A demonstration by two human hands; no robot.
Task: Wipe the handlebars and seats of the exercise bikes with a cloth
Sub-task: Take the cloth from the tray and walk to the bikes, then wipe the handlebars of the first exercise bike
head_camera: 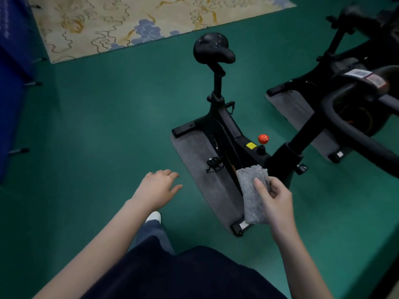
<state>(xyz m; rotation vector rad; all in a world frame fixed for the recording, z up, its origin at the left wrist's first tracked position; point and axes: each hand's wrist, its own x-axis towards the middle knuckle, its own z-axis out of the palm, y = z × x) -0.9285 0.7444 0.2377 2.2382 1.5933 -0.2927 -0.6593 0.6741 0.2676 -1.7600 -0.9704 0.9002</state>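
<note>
Head view gives me the green floor [97, 126] filling most of the picture, with a patterned rug [129, 22] at the far edge. Two machines stand on the floor: the nearer exercise bike [228, 130] on its grey mat [200, 169], and a second bike [345, 67] beyond it to my right. The nearer bike's handlebar [356, 137] sweeps in thick and black at the right edge, close to me. Its saddle [212, 50] sits on its post at the far end, well apart from both hands.

The cloth [251, 195], grey and folded, hangs in front of the handlebar post, touching neither bar nor saddle as far as I can tell. My right hand [274, 199] has thumb and fingers curled round it. My left hand [157, 188] hovers over bare floor, fingers loosely spread, holding nothing. Smallest is the red knob [263, 139] on the frame.

I judge that no wiping contact has been made yet. To do it well, I would spread the cloth across the palm, wrap it round the handlebar tube and draw it along the whole curve. The left hand would steady the bar, and the saddle would come after.
</note>
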